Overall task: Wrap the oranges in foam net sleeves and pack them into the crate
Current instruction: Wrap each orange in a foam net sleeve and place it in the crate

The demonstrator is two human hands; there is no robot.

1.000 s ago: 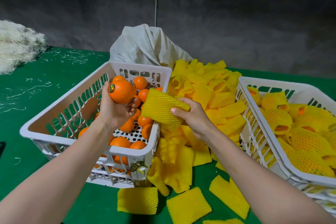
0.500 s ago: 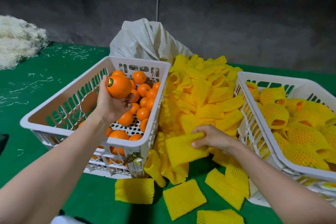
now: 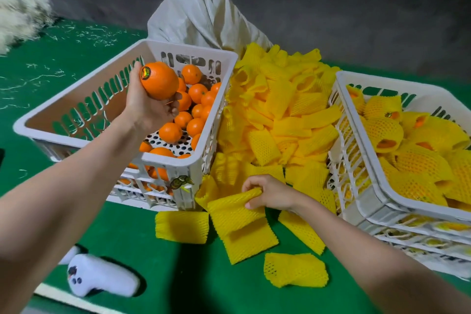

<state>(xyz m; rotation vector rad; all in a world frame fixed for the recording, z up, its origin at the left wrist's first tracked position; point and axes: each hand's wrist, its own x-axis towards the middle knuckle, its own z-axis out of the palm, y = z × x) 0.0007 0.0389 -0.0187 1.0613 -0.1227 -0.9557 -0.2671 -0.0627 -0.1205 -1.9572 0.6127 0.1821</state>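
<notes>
At the near left edge of a green table cover [image 3: 198,285] lies a white handheld device [image 3: 102,279]. Just past it, flat yellow foam net sleeves are scattered loose on the cloth: one [image 3: 181,227] at near centre and another [image 3: 295,270] to its right.

The person's right hand [image 3: 272,192] reaches down among them, with thumb and curled fingers pinching the edge of one foam net sleeve [image 3: 234,211]. This sleeve rests low over the table, overlapping another one beneath it.

The left hand [image 3: 150,107] is raised well apart from the right, up and to the left. Its fingers are wrapped round a bare orange [image 3: 159,80] with a small round sticker on it. The orange is held in the air above the left crate [image 3: 193,48], a white slotted plastic crate with more unwrapped oranges [image 3: 170,132] gathered at its right end.

Between the two crates is heaped a large pile of yellow sleeves [image 3: 280,109]. On the right stands the right crate [image 3: 397,83], also white, filled with oranges already wrapped in yellow netting [image 3: 382,130].

Behind the pile slumps a crumpled white sack [image 3: 201,15]. At far left sits a heap of pale fibres [image 3: 20,10], with stray strands strewn across the cloth. A dark wall closes the scene.
</notes>
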